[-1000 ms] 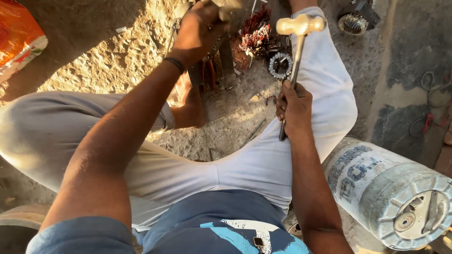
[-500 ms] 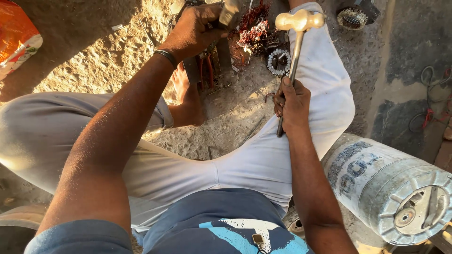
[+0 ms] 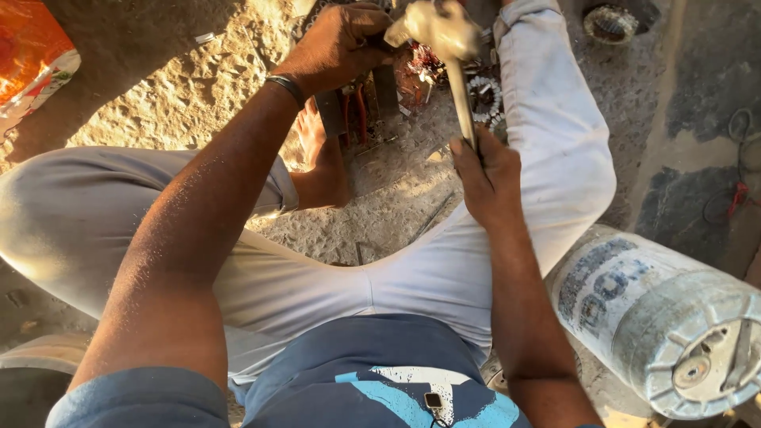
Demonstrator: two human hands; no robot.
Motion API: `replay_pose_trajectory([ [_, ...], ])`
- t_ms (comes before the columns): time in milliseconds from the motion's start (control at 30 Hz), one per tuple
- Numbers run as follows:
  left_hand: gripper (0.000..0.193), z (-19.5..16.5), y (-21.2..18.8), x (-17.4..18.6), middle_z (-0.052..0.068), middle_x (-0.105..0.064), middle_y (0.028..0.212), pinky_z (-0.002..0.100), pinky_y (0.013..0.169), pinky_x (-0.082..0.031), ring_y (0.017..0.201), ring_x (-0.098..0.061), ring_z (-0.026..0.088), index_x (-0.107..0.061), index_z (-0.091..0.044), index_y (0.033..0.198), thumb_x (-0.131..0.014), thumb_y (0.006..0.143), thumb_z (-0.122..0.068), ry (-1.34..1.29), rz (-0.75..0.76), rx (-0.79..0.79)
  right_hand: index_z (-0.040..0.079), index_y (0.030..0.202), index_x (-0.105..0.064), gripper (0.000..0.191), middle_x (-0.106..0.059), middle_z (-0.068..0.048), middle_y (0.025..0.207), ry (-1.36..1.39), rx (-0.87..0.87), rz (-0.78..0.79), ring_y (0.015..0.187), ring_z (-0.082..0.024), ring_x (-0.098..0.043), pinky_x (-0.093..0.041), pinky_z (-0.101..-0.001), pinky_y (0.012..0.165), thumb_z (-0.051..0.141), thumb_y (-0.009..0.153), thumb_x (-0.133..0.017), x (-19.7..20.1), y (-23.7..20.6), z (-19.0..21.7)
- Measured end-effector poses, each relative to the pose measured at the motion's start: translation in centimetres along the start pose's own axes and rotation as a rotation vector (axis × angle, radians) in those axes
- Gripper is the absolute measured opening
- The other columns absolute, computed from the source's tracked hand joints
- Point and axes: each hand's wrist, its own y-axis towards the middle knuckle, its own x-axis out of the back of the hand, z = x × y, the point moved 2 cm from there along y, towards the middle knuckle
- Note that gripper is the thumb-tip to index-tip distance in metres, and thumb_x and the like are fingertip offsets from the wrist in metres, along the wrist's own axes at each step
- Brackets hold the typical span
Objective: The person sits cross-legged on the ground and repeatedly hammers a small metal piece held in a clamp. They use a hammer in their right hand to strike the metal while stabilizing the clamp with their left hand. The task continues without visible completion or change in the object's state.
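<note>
My right hand (image 3: 487, 178) grips the handle of a hammer (image 3: 453, 63) whose pale, blurred head is up near the top of the view, close to my left hand. My left hand (image 3: 342, 43) is closed on a dark metal tool held upright over a motor part with red-brown copper windings (image 3: 416, 71) on the ground. A dark band circles my left wrist. I sit on the ground with my legs in light trousers (image 3: 555, 143) spread to either side; a bare foot (image 3: 315, 143) lies by the work.
A toothed metal ring (image 3: 485, 95) lies by the windings. Another round metal part (image 3: 610, 22) sits at the top right. A large pale cylinder (image 3: 658, 317) lies on its side at my right. An orange bag (image 3: 32, 63) is at the top left. The ground is rough concrete.
The hammer head has swung left toward the tool in my left hand and is now blurred. My right hand moved slightly with it; the left hand stays in place.
</note>
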Motion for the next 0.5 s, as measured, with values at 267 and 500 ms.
replay_pose_trajectory([
  [267,0.026,0.8,-0.3,-0.2,0.006,-0.077,0.110,0.033,0.091,-0.062,0.101,-0.075,0.018,-0.072,-0.009,0.122,-0.080,0.098,-0.013,-0.315,0.005,0.122,0.010,0.082,-0.053,0.038,-0.045,0.002,0.061,0.526,-0.230,-0.086,0.047,-0.007,-0.039,-0.033,-0.0259,0.039,0.035,0.109,-0.059,-0.6,-0.1,-3.2],
  [500,0.016,-0.9,0.6,0.0,0.010,-0.076,0.099,0.036,0.080,-0.063,0.092,-0.075,0.022,-0.074,-0.007,0.109,-0.082,0.097,-0.014,0.129,0.133,-0.154,0.010,0.082,-0.050,0.039,-0.043,0.001,0.061,0.717,-0.216,-0.151,0.046,-0.009,-0.037,-0.031,-0.0268,0.039,0.036,0.109,-0.060,0.7,0.5,-4.8],
])
